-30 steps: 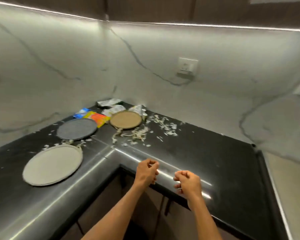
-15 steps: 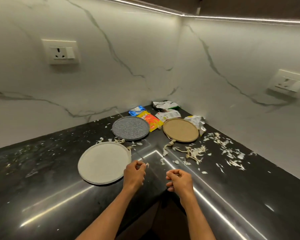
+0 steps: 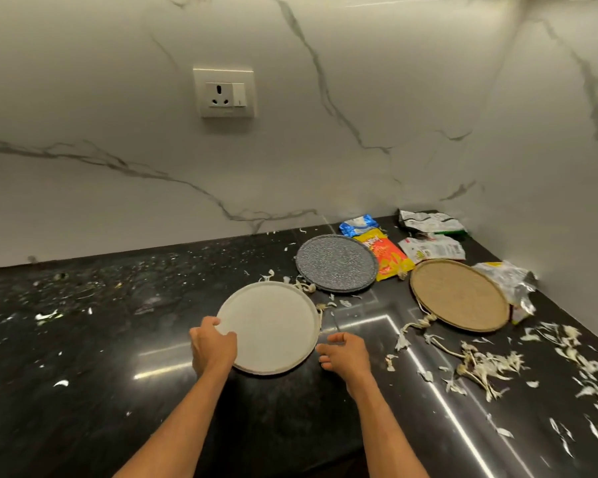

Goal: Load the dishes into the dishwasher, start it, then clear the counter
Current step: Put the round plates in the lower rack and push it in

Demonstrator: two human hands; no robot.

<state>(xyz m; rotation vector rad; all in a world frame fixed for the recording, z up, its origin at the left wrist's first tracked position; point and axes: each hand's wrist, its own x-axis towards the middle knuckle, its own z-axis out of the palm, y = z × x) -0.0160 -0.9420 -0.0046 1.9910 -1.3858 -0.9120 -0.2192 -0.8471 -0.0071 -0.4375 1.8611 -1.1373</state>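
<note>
L hand [image 3: 214, 346] curls fingers [image 3: 209, 327] over near-left rim of white plate [image 3: 273, 326], prob. to lift it off tabletop [image 3: 118, 322]; R hand [image 3: 342, 353], fingers loosely spread & empty, hovers just right of it. Behind it: grey plate [image 3: 337, 263], tan plate [image 3: 460, 294].

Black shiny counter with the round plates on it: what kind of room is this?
Probably a home kitchen. The black polished stone counter runs along a white marble-look wall with a cream wall socket, and it carries a pale round plate, crumpled snack wrappers and scattered dry peelings.
</note>
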